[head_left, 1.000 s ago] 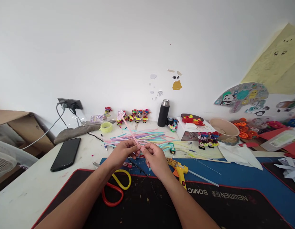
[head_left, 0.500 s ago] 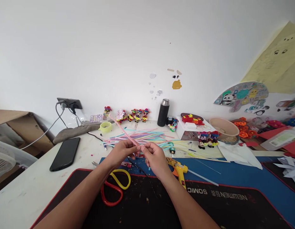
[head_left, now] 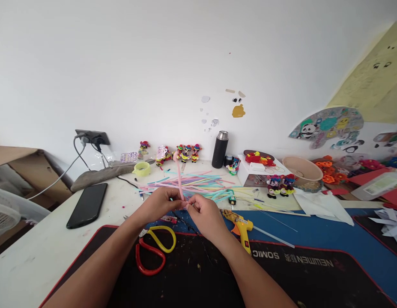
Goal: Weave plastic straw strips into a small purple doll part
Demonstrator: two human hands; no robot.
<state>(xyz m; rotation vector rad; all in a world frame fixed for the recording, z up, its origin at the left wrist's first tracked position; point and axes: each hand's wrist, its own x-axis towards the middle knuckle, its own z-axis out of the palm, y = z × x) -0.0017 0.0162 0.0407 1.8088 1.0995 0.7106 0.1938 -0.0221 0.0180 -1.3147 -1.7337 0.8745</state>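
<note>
A pink pipe cleaner stands up from between my hands, its top end bent over. My left hand pinches it near the lower end. Fingertips of my right hand are closed at the same spot, touching the left fingers; the piece between them is mostly hidden. Just behind lies a pile of pastel pipe cleaners. Scissors with one red and one yellow handle rest below my left wrist. Right of my right hand is a yellow hot glue gun with a clear glue stick in its back.
Small pipe-cleaner figures line the wall near a black thermos. A phone and a roll of yellow tape lie at left. At right are a white box, a beige bowl and a white tissue.
The pink pipe cleaner has swung from leaning left to nearly upright. My hands stay together in about the same place. The view has shifted slightly.
</note>
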